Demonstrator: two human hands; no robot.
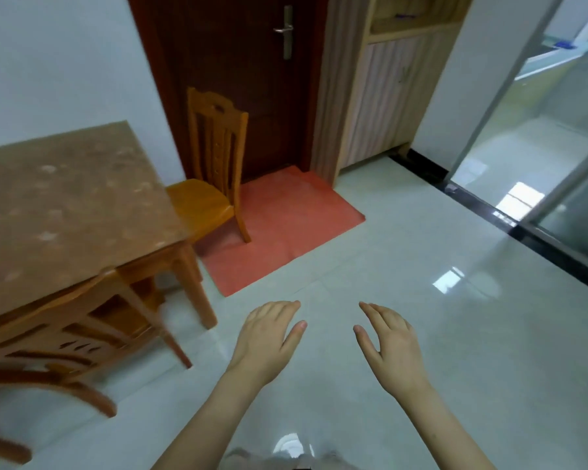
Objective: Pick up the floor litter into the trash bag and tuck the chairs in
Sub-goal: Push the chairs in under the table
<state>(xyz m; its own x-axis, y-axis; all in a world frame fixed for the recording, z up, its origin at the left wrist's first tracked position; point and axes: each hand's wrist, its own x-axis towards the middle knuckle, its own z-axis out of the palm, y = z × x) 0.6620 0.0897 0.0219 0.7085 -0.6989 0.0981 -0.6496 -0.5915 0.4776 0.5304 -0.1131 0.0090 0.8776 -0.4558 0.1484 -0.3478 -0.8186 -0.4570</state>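
I'm holding both hands, left (269, 337) and right (389, 344), empty and spread, readying for the chair (214, 171) sitting out from the table's (65, 198) far edge.

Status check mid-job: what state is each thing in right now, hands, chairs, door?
Left hand: open, empty.
Right hand: open, empty.
Near chair: upright, back against the table, tucked in.
Far chair: upright on the mat, seat mostly out from the table.
Door: shut.
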